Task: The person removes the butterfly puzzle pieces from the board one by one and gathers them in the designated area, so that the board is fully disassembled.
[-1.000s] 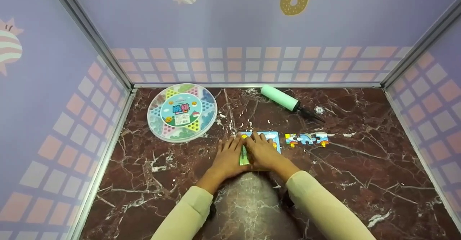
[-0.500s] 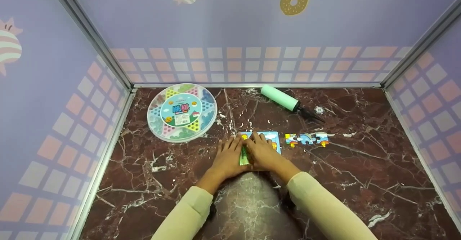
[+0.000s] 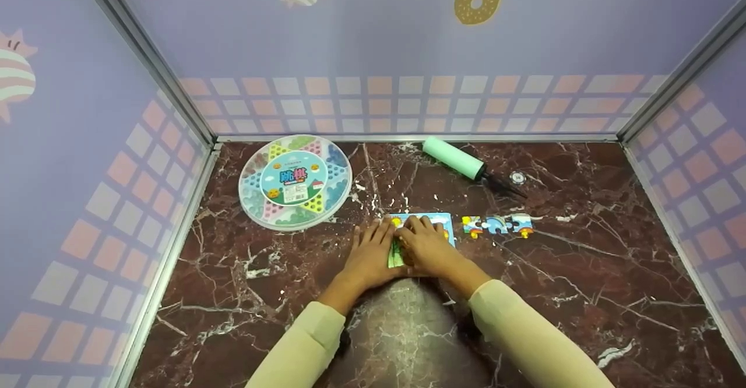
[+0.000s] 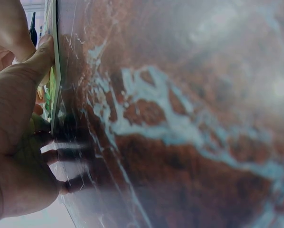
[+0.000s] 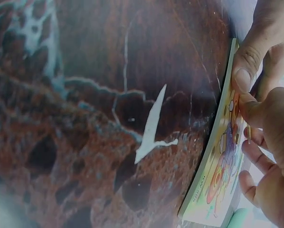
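Note:
A small jigsaw board with a blue sky and bright cartoon print lies in front of me, partly covered by both hands. My left hand rests along its left side, fingers straight, with the thumb at the near edge. The right hand bends its fingers over the middle of the board. In the right wrist view, a thin yellow edge, like that of a puzzle piece, shows between its thumb and fingers; the rest is hidden. Three loose puzzle pieces lie in a row to the right of the board.
A round Chinese checkers set lies at the back left. Behind the loose pieces are a mint-green hand pump with a black nozzle and a small round chip. Purple patterned walls enclose the marble-look table on three sides.
The right hand's fingers have curled in more over the board, and its wrist has shifted slightly right. My left hand and the loose pieces have stayed in place.

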{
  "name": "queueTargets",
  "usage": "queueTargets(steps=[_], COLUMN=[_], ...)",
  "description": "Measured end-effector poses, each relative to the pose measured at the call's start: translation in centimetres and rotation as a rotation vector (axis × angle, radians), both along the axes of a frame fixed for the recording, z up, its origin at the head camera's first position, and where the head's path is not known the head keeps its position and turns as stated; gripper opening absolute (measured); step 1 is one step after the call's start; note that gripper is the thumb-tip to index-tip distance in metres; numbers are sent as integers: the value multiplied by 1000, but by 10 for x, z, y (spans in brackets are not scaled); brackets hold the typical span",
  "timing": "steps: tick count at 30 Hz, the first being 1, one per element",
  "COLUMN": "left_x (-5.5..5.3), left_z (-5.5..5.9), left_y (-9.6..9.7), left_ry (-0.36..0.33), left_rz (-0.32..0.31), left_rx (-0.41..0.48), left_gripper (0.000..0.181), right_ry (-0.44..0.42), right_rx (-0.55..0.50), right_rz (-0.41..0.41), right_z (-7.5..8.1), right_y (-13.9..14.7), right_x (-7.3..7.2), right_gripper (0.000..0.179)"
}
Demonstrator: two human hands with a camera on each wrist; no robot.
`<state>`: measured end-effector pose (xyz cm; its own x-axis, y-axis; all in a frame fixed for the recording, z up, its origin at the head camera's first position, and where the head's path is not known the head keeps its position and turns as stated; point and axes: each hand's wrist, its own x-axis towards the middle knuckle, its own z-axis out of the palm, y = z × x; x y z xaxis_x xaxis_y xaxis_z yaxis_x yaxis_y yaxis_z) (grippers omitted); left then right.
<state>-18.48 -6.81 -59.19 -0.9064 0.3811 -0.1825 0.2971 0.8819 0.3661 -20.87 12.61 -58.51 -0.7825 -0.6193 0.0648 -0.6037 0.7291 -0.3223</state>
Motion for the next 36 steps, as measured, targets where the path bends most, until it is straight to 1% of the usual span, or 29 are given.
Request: queueTargets(steps=[2, 4, 8, 14, 19, 22, 30, 36], left_x=[0, -1, -1, 0, 1, 1, 0, -1], left_z=[-1, -1, -1, -3, -4, -4, -2, -1], left_y=[0, 0, 0, -1, -2, -2, 0, 1], left_ry=[4, 7, 18, 9, 1, -2, -13, -14], left_rz=[-1, -3, -9, -2, 0, -2, -1, 1], left_rx=[-1, -1, 3, 38, 53, 50, 42, 44], left_gripper=[114, 114, 115, 118, 119, 119, 120, 119], right_ry=[5, 2, 18, 79, 103, 132, 204, 186], right_rx=[-4, -8, -19, -60, -98, -110, -168, -192], right_rz=[-1, -4, -10, -11, -29, -40, -38, -64], right_z=[0, 1, 1, 0, -2, -2, -2, 1], right_y=[1, 3, 6, 12, 20, 26, 44, 57], right_x=[0, 1, 1, 2, 1, -1, -4, -6], right_gripper=[59, 52, 49, 17, 17, 17, 16, 15])
